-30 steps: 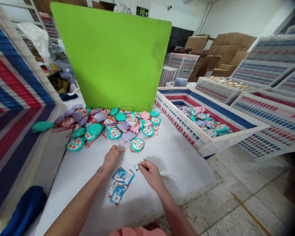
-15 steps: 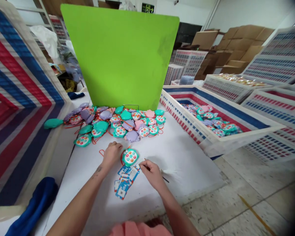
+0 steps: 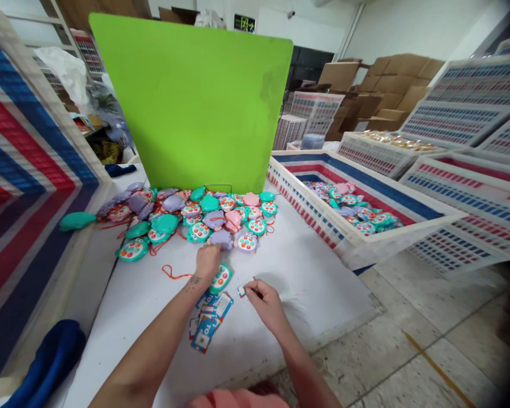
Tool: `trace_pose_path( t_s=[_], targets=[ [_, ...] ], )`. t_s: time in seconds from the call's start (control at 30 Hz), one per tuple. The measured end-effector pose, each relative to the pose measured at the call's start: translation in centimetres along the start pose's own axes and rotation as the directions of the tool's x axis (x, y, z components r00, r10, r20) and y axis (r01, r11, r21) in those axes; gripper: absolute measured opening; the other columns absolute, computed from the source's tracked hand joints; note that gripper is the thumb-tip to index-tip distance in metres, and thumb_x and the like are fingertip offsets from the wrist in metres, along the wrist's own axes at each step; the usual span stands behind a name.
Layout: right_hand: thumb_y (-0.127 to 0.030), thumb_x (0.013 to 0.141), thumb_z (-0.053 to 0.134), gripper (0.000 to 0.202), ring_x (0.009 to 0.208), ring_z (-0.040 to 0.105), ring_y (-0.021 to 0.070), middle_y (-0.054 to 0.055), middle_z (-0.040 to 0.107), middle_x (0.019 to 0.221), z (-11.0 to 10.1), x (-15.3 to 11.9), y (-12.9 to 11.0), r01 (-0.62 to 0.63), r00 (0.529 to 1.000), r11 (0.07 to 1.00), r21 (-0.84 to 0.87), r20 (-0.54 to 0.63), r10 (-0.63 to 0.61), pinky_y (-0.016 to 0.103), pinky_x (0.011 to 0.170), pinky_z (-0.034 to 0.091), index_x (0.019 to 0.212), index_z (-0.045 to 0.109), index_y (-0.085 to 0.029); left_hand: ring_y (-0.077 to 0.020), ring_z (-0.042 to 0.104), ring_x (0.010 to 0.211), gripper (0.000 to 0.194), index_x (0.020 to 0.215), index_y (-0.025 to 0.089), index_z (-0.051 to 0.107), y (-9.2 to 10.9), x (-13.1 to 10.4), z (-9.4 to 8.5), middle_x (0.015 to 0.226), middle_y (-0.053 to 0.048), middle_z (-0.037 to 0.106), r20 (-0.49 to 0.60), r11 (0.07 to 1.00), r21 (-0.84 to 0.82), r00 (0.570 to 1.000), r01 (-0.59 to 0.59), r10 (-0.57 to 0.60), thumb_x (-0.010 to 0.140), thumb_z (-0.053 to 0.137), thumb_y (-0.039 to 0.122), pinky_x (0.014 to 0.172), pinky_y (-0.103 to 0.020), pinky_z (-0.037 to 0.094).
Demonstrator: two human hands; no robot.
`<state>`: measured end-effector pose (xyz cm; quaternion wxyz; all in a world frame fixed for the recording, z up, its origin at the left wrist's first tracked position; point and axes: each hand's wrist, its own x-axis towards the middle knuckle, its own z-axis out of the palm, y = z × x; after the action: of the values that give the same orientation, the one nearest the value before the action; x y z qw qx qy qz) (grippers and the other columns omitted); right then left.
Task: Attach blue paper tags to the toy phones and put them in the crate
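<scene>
Toy (image 3: pixel 220 278) lies under my left hand (image 3: pixel 207 262), fingers seemingly closed on it; right fingers (image 3: pixel 250 289) pinch tag (image 3: pixel 241 290) just beside.

**Where things lie on the counter**

A heap of toys (image 3: pixel 204 218) lies on the counter (image 3: pixel 306 272), in front of the upright board (image 3: pixel 193 102). One toy (image 3: pixel 220 278) lies nearer, under the left hand (image 3: pixel 207 262) — with a stack of cards (image 3: pixel 208 320) before it. The right hand (image 3: pixel 267 303) is right of the cards. A crate (image 3: pixel 357 246) holding more toys stands to the right — beside the counter.
</scene>
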<state>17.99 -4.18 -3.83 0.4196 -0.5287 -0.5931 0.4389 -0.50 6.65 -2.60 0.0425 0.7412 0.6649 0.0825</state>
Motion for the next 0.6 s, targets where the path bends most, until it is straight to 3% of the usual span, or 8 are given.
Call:
trace_pose_path(
  t_s=[0.17, 0.37, 0.47, 0.6],
  targets=[
    [-0.033, 0.08, 0.054, 0.019, 0.057, 0.046, 0.0119, -0.002, 0.054, 0.061, 0.2, 0.0, 0.0, 0.013, 1.0, 1.0, -0.001, 0.005, -0.013, 0.025, 0.06, 0.04, 0.074, 0.063, -0.018, -0.0266, 0.056, 0.097, 0.025, 0.09, 0.014, 0.067, -0.3, -0.1, 0.0, 0.092, -0.014, 0.066, -0.005, 0.997, -0.065, 0.999, 0.034, -0.034, 0.084, 0.043, 0.013, 0.081, -0.036, 0.039],
    [-0.033, 0.08, 0.054, 0.019, 0.057, 0.046, 0.0115, -0.002, 0.054, 0.061, 0.1, -0.1, 0.0, 0.024, 1.0, 1.0, 0.013, -0.002, -0.024, 0.024, 0.06, 0.04, 0.074, 0.063, -0.018, -0.0248, 0.055, 0.096, 0.02, 0.083, 0.015, 0.067, -0.3, 0.2, -0.1, 0.093, -0.012, 0.065, -0.028, 0.94, -0.337, 0.997, 0.052, -0.066, 0.083, 0.047, 0.018, 0.081, -0.033, 0.039],
    [-0.033, 0.079, 0.055, 0.018, 0.057, 0.046, 0.0116, -0.002, 0.054, 0.061, -0.1, 0.0, 0.0, 0.026, 1.0, 0.998, 0.049, -0.013, -0.026, 0.023, 0.058, 0.038, 0.073, 0.063, -0.017, -0.0206, 0.057, 0.082, 0.016, 0.075, 0.014, 0.065, 0.2, 0.8, -0.5, 0.079, -0.008, 0.065, 0.009, 0.842, -0.536, 0.997, 0.067, -0.073, 0.079, 0.051, 0.021, 0.07, -0.028, 0.041],
    [-0.036, 0.077, 0.058, 0.02, 0.053, 0.043, 0.0102, -0.003, 0.05, 0.058, -0.7, 0.1, -0.7, -0.016, 0.999, 0.983, 0.185, -0.046, 0.025, 0.021, 0.051, 0.035, 0.073, 0.062, -0.017, -0.0128, 0.051, 0.051, 0.026, 0.072, 0.013, 0.061, 1.5, 1.2, -1.6, 0.056, 0.0, 0.055, 0.119, 0.605, -0.79, 0.993, 0.101, -0.011, 0.079, 0.051, 0.036, 0.053, -0.024, 0.039]
  ],
)
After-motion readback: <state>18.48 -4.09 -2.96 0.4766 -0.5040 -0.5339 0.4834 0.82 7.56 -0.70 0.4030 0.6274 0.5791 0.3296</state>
